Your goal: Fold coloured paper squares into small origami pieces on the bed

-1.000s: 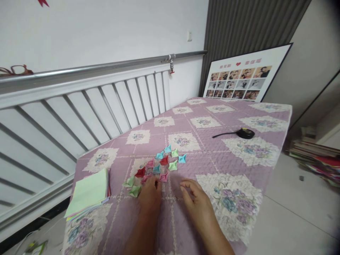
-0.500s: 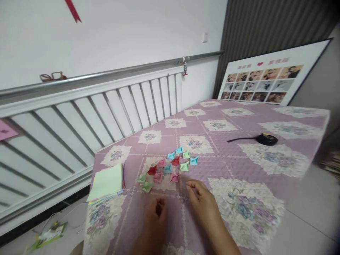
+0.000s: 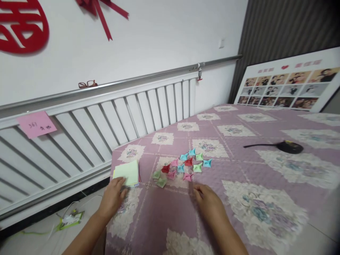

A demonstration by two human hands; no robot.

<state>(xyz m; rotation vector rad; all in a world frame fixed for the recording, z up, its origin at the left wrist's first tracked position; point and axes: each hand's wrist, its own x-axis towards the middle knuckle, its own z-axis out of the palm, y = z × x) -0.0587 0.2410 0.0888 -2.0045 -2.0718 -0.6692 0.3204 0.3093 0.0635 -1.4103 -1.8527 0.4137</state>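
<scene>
Done: thirteen folded paper pieces, four blue, four green, three pink, two red; grouped near the middle of the flower-patterned tabletop. Remaining: one stack of flat sheets, pale green uppermost, by the tabletop's left edge; sheet count unreadable. Left hand: at the stack's near edge, thumb apart from fingers, no sheet visible between. Right hand: just beside the nearest pink piece, fingers curled in; pressed together or not, cannot tell. Partly folded work: none visible.
</scene>
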